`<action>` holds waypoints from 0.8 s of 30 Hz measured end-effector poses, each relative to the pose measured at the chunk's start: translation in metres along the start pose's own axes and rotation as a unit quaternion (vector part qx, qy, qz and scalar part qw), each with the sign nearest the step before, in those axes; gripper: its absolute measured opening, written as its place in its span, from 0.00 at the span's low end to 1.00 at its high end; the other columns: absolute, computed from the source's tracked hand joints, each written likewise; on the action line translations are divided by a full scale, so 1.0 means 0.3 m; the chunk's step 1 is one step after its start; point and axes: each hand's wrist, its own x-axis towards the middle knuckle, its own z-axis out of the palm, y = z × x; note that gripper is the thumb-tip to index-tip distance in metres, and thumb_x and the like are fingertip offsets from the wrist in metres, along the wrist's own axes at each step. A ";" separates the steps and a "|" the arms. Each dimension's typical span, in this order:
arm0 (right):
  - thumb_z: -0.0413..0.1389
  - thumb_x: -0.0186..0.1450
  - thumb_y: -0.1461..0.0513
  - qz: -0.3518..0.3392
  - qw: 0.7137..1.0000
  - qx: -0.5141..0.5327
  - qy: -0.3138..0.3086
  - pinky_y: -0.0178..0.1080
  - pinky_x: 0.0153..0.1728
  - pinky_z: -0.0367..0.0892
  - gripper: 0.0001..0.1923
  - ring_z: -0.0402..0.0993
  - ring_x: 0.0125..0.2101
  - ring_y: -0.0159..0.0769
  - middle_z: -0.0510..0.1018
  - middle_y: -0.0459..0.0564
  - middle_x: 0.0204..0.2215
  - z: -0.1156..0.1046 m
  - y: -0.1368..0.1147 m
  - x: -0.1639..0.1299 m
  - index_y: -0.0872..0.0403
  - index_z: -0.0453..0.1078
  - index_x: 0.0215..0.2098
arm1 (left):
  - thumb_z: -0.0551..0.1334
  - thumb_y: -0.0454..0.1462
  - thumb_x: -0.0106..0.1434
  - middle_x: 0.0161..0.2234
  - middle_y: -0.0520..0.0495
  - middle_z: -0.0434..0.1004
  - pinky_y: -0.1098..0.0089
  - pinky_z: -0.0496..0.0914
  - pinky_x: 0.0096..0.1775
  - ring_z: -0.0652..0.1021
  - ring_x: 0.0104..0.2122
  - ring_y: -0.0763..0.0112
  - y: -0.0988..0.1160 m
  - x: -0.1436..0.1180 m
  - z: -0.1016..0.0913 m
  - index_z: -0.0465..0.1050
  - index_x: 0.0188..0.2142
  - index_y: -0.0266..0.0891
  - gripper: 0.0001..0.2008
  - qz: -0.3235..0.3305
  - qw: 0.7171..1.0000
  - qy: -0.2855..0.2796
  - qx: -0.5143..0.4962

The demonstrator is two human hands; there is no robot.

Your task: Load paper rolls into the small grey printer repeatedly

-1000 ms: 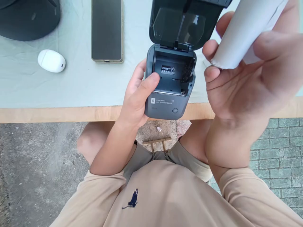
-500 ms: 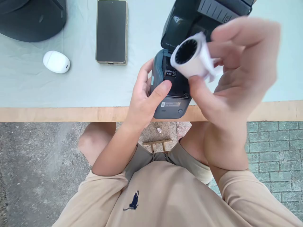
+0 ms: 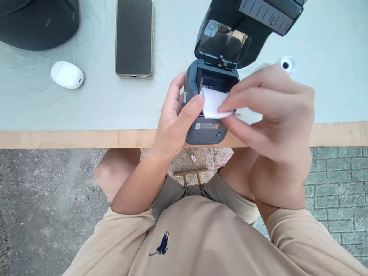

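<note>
A small dark grey label printer (image 3: 207, 134) stands at the table's front edge with its lid (image 3: 221, 42) swung up and back. My left hand (image 3: 176, 115) grips its left side, the thumb resting on the rim of the paper bay. A white label roll (image 3: 212, 102) sits at least partly inside the bay. Between the thumb and fingers of my right hand (image 3: 267, 111) is the roll's right side or its loose end; my fingers hide which. Part of the bay's right side is covered by that hand.
Beyond my right hand lies another small white roll (image 3: 286, 64) with a dark core. A phone (image 3: 134, 38), a white earbud case (image 3: 67, 74) and a black rounded object (image 3: 40, 25) lie to the left. The wooden table edge (image 3: 77, 138) runs across in front of me.
My right hand has lowered the label roll from above the printer into its bay, turning it on the way. My left hand has stayed on the printer. The other roll has come into view.
</note>
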 end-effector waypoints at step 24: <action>0.50 0.63 0.56 0.140 0.976 0.139 0.088 0.34 0.34 0.64 0.11 0.70 0.37 0.27 0.74 0.45 0.39 0.019 0.026 0.010 0.52 0.68 0.41 | 0.69 0.40 0.48 0.49 0.44 0.70 0.64 0.73 0.45 0.72 0.53 0.53 -0.007 0.005 -0.032 0.59 0.54 0.42 0.35 -0.005 0.995 -0.030 0.100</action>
